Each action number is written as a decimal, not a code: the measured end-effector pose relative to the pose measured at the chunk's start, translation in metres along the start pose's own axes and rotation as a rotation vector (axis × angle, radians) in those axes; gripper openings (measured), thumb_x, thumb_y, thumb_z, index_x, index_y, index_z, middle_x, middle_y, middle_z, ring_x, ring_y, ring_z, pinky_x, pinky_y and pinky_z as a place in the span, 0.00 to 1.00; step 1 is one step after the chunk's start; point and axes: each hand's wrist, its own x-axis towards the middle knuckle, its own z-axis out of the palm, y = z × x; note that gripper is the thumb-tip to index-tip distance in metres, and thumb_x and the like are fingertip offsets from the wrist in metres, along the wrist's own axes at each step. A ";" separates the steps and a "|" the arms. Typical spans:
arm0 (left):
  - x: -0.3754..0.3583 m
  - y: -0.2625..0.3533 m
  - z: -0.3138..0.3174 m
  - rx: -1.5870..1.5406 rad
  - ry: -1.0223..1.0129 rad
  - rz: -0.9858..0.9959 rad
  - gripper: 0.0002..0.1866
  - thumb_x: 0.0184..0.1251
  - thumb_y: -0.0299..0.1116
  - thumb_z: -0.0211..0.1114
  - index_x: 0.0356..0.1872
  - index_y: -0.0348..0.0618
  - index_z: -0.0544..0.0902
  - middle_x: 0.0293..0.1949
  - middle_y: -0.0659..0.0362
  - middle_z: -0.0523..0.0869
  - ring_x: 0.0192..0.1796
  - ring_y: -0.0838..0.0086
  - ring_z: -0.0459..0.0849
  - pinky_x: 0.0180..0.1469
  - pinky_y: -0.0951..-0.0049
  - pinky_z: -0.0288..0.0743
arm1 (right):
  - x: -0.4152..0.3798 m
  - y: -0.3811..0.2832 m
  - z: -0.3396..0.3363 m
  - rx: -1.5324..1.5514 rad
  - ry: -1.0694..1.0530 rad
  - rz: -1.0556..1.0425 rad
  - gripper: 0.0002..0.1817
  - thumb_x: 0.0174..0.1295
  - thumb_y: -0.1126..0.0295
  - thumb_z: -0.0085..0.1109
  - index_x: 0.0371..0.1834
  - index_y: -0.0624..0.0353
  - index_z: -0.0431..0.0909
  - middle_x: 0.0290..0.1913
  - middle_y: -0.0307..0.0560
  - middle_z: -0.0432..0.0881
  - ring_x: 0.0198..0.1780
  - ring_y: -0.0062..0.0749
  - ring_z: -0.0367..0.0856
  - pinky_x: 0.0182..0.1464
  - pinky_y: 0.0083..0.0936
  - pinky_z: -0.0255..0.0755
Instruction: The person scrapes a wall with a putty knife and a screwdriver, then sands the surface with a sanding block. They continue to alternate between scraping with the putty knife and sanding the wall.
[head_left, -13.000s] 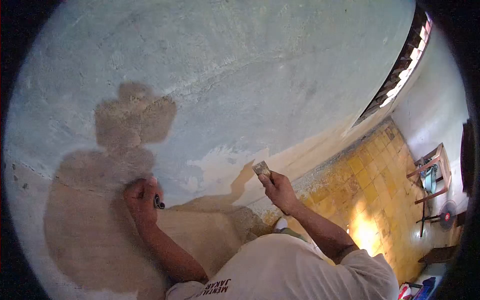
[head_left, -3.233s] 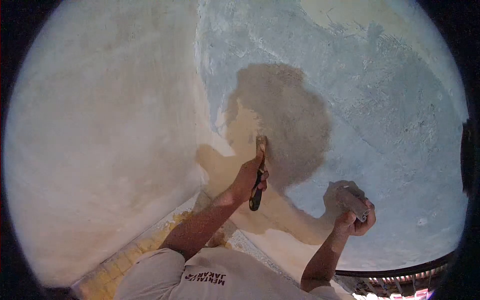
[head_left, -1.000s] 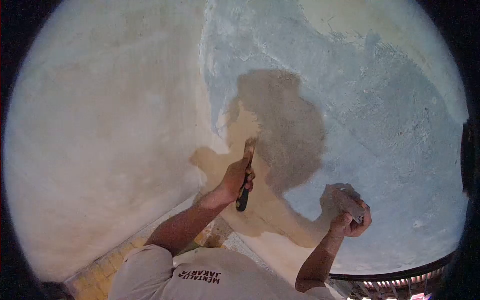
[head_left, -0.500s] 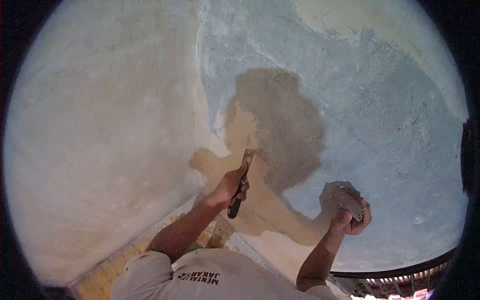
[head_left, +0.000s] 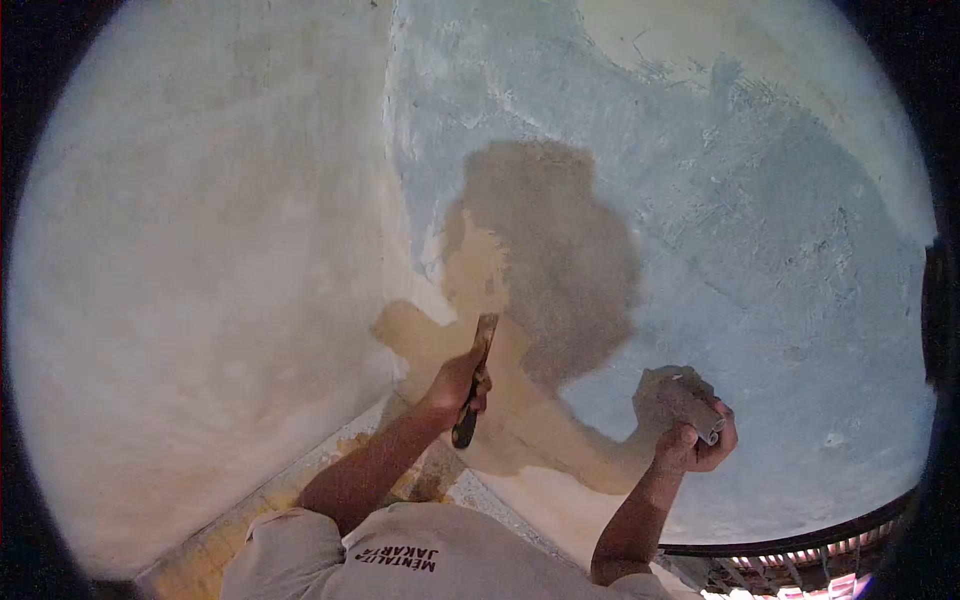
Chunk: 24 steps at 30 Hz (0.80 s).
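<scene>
Blue-grey plaster wall [head_left: 760,250] fills the frame's right; at centre my left hand [head_left: 455,385] grips one scraper [head_left: 474,375], blade on a bare patch, best kept flat against it. Lower right, my right hand [head_left: 690,445] wraps one roll [head_left: 692,408]. Two hands, two tools.

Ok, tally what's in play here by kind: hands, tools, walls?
Hands: 2, left hand and right hand
Tools: 2, scraper in the left, roll in the right
Walls: 2, cream wall and blue wall
Total: 6
</scene>
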 end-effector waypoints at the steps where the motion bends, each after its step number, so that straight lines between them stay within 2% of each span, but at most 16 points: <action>1: -0.005 -0.008 0.000 -0.012 0.035 -0.102 0.23 0.68 0.57 0.50 0.23 0.49 0.65 0.15 0.65 0.67 0.12 0.78 0.64 0.17 0.74 0.63 | 0.001 0.000 0.000 -0.006 0.006 -0.007 0.28 0.60 0.49 0.58 0.49 0.62 0.67 0.43 0.50 0.76 0.41 0.34 0.77 0.42 0.31 0.75; 2: -0.005 -0.010 0.001 -0.016 0.067 -0.205 0.23 0.68 0.57 0.50 0.23 0.49 0.64 0.15 0.65 0.67 0.12 0.78 0.64 0.18 0.74 0.64 | 0.002 0.000 -0.001 -0.019 -0.017 -0.014 0.28 0.59 0.48 0.58 0.49 0.62 0.67 0.43 0.50 0.76 0.41 0.34 0.77 0.42 0.31 0.75; 3: 0.005 -0.005 0.004 -0.002 0.055 -0.204 0.23 0.68 0.57 0.50 0.23 0.49 0.64 0.15 0.65 0.67 0.12 0.78 0.64 0.18 0.74 0.64 | 0.002 -0.001 -0.001 -0.034 -0.036 -0.019 0.28 0.59 0.48 0.58 0.49 0.62 0.68 0.42 0.49 0.76 0.41 0.34 0.77 0.42 0.31 0.75; 5: 0.028 0.005 0.014 0.001 -0.018 0.031 0.23 0.68 0.56 0.49 0.23 0.48 0.65 0.15 0.64 0.68 0.12 0.78 0.64 0.17 0.74 0.63 | -0.001 -0.003 -0.004 -0.050 -0.038 0.006 0.29 0.59 0.47 0.58 0.49 0.62 0.68 0.43 0.49 0.76 0.41 0.34 0.77 0.42 0.31 0.75; 10: 0.020 0.026 0.006 -0.048 0.006 -0.043 0.24 0.68 0.57 0.49 0.22 0.48 0.65 0.14 0.63 0.67 0.11 0.77 0.64 0.17 0.74 0.63 | -0.005 0.001 -0.003 0.009 0.007 -0.003 0.29 0.59 0.47 0.58 0.50 0.62 0.67 0.43 0.49 0.76 0.42 0.34 0.77 0.43 0.30 0.74; 13: 0.005 0.013 0.002 -0.025 0.020 -0.042 0.24 0.68 0.57 0.49 0.21 0.48 0.65 0.13 0.63 0.67 0.11 0.76 0.64 0.17 0.73 0.62 | -0.003 0.000 -0.005 -0.017 -0.019 0.058 0.29 0.58 0.48 0.59 0.50 0.61 0.67 0.42 0.49 0.77 0.41 0.33 0.77 0.42 0.31 0.75; 15: -0.001 0.009 0.014 0.042 0.116 -0.151 0.24 0.67 0.57 0.51 0.21 0.48 0.65 0.14 0.63 0.67 0.11 0.76 0.63 0.17 0.73 0.62 | -0.001 -0.002 -0.004 0.040 -0.041 0.046 0.28 0.58 0.48 0.60 0.50 0.60 0.68 0.42 0.50 0.77 0.41 0.33 0.77 0.42 0.31 0.75; 17: 0.019 0.013 0.020 -0.001 0.050 -0.155 0.24 0.66 0.57 0.52 0.21 0.48 0.65 0.14 0.64 0.67 0.11 0.77 0.63 0.17 0.73 0.63 | -0.003 0.001 -0.001 0.035 -0.018 0.014 0.28 0.58 0.48 0.59 0.50 0.61 0.68 0.43 0.50 0.77 0.41 0.33 0.77 0.42 0.31 0.75; 19: 0.032 0.025 0.030 -0.036 -0.011 0.047 0.25 0.65 0.58 0.53 0.21 0.49 0.65 0.14 0.64 0.68 0.11 0.77 0.62 0.17 0.74 0.63 | 0.000 0.002 -0.001 0.042 -0.016 -0.028 0.28 0.59 0.48 0.59 0.50 0.61 0.67 0.43 0.50 0.77 0.41 0.33 0.77 0.41 0.30 0.75; 22: 0.025 0.039 0.008 -0.097 0.065 -0.050 0.25 0.66 0.58 0.52 0.21 0.48 0.66 0.14 0.64 0.68 0.11 0.76 0.62 0.17 0.74 0.63 | 0.000 -0.004 0.001 0.043 -0.038 0.028 0.28 0.59 0.48 0.58 0.51 0.61 0.68 0.43 0.50 0.77 0.40 0.32 0.77 0.40 0.29 0.74; 24: 0.008 0.038 0.001 -0.047 0.077 -0.022 0.24 0.66 0.58 0.52 0.21 0.48 0.66 0.14 0.64 0.68 0.11 0.76 0.62 0.17 0.74 0.63 | 0.004 -0.006 0.005 -0.003 0.009 0.004 0.29 0.59 0.47 0.57 0.50 0.61 0.68 0.42 0.49 0.77 0.38 0.32 0.76 0.38 0.29 0.73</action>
